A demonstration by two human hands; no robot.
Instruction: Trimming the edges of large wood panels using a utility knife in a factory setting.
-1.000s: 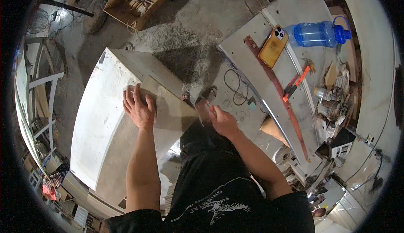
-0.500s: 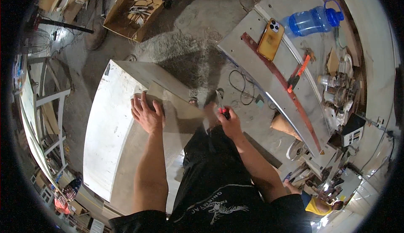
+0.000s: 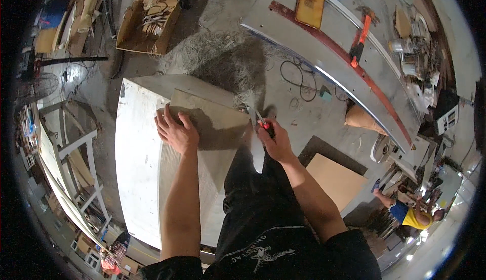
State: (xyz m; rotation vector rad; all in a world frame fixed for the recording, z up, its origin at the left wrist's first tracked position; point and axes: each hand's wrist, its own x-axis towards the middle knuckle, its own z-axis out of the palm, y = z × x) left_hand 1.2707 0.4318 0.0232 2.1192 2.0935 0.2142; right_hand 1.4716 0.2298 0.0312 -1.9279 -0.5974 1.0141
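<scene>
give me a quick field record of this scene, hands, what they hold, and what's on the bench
left hand: pressed flat on a grey board
right hand: gripping a red-handled tool at the board's right edge
support: white panel under the board
bench: yellow phone, orange-handled tool, long red strip
floor: open cardboard box, black cable

Dim workshop light, hard shadows beneath the arms, glare at lower right, fisheye bending and dark rim.
</scene>
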